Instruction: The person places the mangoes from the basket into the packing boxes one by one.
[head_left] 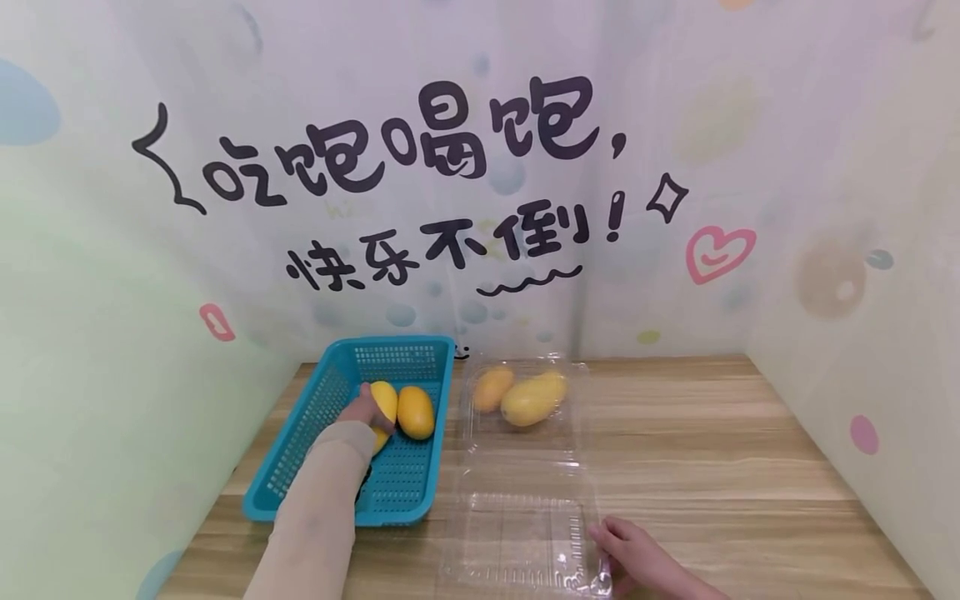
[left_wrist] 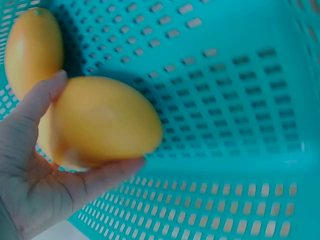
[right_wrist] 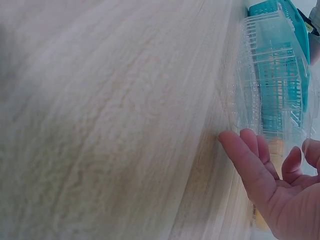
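My left hand reaches into the blue basket and grips a yellow mango, thumb on one side and fingers on the other. Another mango lies beside it in the basket, and a third is partly hidden under the hand. To the right stands an opened clear plastic clamshell box, with two mangoes in its far half. At the near half's right corner, my right hand pinches the rim between thumb and forefinger; its other fingers stretch out beside the box.
The basket and box stand side by side on a wood-grain table. Behind rises a printed wall sheet with black lettering, close to the basket's far end. Pale side walls flank the table. A small dark item, mostly hidden, shows beside the left sleeve.
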